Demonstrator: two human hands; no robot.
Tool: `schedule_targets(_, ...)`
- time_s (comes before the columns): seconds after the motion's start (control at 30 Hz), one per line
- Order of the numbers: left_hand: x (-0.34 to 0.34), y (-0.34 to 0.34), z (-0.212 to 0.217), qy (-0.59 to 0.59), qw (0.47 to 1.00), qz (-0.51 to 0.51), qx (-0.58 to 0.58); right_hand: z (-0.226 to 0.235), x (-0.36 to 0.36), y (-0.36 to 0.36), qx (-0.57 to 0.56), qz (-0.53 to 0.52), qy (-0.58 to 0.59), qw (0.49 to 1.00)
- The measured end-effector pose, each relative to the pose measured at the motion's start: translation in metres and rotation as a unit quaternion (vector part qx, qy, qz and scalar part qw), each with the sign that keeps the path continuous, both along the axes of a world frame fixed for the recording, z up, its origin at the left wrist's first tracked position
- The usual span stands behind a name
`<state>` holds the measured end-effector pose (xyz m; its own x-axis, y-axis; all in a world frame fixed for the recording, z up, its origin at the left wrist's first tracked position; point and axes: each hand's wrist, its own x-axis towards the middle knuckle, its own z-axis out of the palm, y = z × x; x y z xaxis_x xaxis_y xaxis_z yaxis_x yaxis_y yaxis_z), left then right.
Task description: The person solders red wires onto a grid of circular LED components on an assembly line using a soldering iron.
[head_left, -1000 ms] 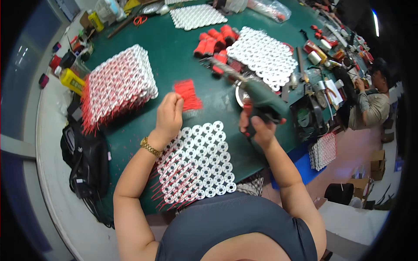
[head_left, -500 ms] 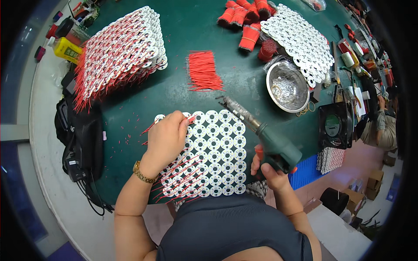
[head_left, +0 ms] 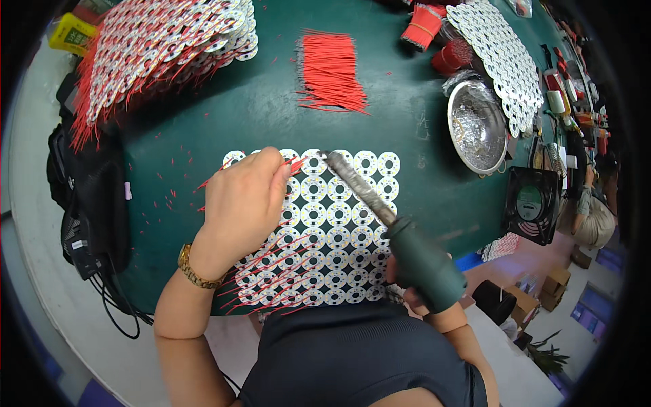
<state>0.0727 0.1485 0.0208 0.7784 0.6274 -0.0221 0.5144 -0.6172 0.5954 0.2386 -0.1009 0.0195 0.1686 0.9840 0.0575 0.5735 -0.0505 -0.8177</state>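
From the head camera I record a panel of white discs [head_left: 331, 230] lying flat on the green table [head_left: 400, 129], directly in front of the person. I find the left hand [head_left: 243, 200] above the panel's upper left part, thumb and fingertips pinched together on a few short red wires [head_left: 296, 165]; their free ends point right, toward the discs of the top row. I find the right hand [head_left: 414, 300] closed around the handle of a green soldering tool [head_left: 424, 264], though the tool's body hides most of its fingers. The tool slants up and left across the panel, its tip just beside a disc in the top row; I cannot tell whether it touches. I note slanting red leads [head_left: 281, 261] on many discs at the panel's lower left.

Beyond the panel I log a loose pile of cut wires [head_left: 332, 71]. To its left stands a stack of wired panels [head_left: 173, 47]; to its right, a metal bowl [head_left: 461, 152] sits beside another white panel [head_left: 498, 61]. I place a black fan [head_left: 532, 203] near the table's right edge.
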Motion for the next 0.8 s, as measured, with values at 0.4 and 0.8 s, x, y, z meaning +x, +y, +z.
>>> schedule_targets(0.4,0.0,0.008,-0.001,0.004,1.0,-0.016,-0.008,-0.006,-0.006,-0.012,-0.092,-0.037,0.078,0.992)
schedule_targets(0.8,0.002,0.004,-0.001,0.026,1.0,-0.007,0.01,-0.006,-0.011,-0.019,-0.165,-0.108,0.137,0.971)
